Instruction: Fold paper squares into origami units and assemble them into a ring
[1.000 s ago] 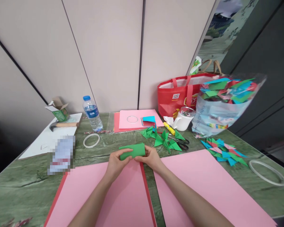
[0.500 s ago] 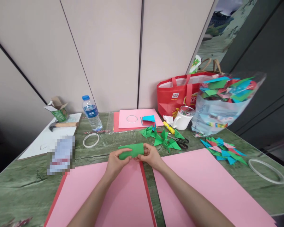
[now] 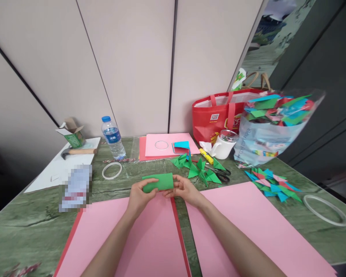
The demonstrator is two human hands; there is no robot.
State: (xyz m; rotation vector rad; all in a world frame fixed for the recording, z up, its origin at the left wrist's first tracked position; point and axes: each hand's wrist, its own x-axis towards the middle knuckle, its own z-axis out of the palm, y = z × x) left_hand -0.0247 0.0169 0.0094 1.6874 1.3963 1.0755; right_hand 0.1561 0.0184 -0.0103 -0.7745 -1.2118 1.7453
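Note:
A green sheet of paper point(image 3: 159, 182), bent over into a short curved roll or fold, is held above the table between both hands. My left hand point(image 3: 142, 196) is closed on its left end, thumb along the lower edge and index finger across the front. At the right end, my right hand point(image 3: 187, 191) has its bent fingers around the paper's edge, partly hidden behind it. Just beyond lie folded green paper pieces point(image 3: 201, 171) and dark-handled scissors point(image 3: 225, 176). Below the hands is a large pink sheet point(image 3: 150, 238) with a red sheet showing at its sides.
Another pink sheet point(image 3: 248, 223) lies right. Behind stand a water bottle point(image 3: 113, 138), white mug point(image 3: 224, 146), red bag point(image 3: 207, 119) and plastic bag of folded papers point(image 3: 256, 134). White rings point(image 3: 112, 178), a hammer point(image 3: 80, 151) and a multicoloured folded-paper pile point(image 3: 272, 184) lie about.
The green paper and my left hand have shifted slightly left. My right hand's fingers have loosened and slid a little outward at the paper's right end.

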